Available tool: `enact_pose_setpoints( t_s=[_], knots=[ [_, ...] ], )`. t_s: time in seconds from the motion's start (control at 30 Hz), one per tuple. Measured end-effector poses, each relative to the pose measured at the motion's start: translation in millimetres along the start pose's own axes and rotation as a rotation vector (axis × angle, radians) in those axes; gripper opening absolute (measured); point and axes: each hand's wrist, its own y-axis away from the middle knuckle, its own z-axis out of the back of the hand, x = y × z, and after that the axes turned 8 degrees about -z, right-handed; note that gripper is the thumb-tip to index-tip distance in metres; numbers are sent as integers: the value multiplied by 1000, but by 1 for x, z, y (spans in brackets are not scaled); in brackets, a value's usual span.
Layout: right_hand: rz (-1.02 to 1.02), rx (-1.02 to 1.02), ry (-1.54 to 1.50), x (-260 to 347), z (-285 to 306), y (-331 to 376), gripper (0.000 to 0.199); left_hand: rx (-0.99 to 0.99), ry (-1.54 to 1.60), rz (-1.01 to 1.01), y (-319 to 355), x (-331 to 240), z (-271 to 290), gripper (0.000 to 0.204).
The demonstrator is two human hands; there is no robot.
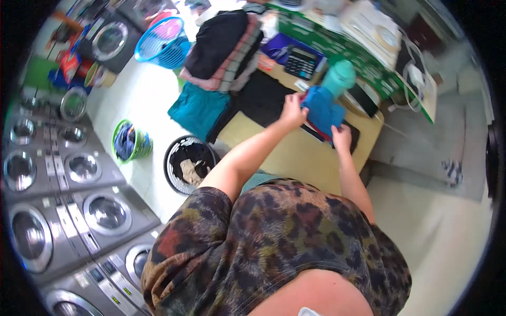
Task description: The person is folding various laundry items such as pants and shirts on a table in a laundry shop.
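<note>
A small blue folded cloth (pixel 323 109) with a red layer along its left edge lies over dark folded fabric at the right part of the table. My left hand (pixel 293 110) pinches its left side. At its lower right corner, my right hand (pixel 341 137) grips the edge between thumb and fingers. Just beyond the cloth stands a turquoise bottle (pixel 339 78). Black folded clothing (pixel 266 97) lies to the left of my left hand. What is under the blue cloth is mostly hidden.
The yellowish table (pixel 253 136) carries a tall stack of folded clothes (pixel 216 47), teal folded fabric (pixel 197 110), a calculator (pixel 301 64) and a phone (pixel 363 101). A black laundry basket (pixel 169 167) and a green basket (pixel 142 145) stand on the floor. Washing machines (pixel 108 213) line the left.
</note>
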Motion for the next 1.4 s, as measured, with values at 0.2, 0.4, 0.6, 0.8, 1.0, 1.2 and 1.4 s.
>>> enact_pose_setpoints(
  t_s=[0.2, 0.4, 0.6, 0.8, 1.0, 1.2, 1.4],
  knots=[
    [201, 7, 57, 13, -3, 55, 35, -184, 357, -56, 102, 45, 48, 24],
    [180, 886, 101, 37, -63, 105, 13, -175, 98, 498, 268, 129, 100, 20],
    [379, 1191, 232, 127, -158, 150, 14, -244, -134, 1247, 424, 235, 146, 26],
    [598, 1079, 493, 174, -240, 142, 31, -265, 89, 1353, 422, 299, 148, 28],
    [537, 1049, 741, 200, -273, 153, 41, -487, 264, 1403, 435, 433, 106, 36],
    [648, 978, 801, 191, -272, 146, 38, -698, 719, 1659, 338, 522, 117, 49],
    [590, 1056, 831, 210, -281, 154, 25, -1079, 1121, 1635, 349, 597, 103, 59]
  ],
)
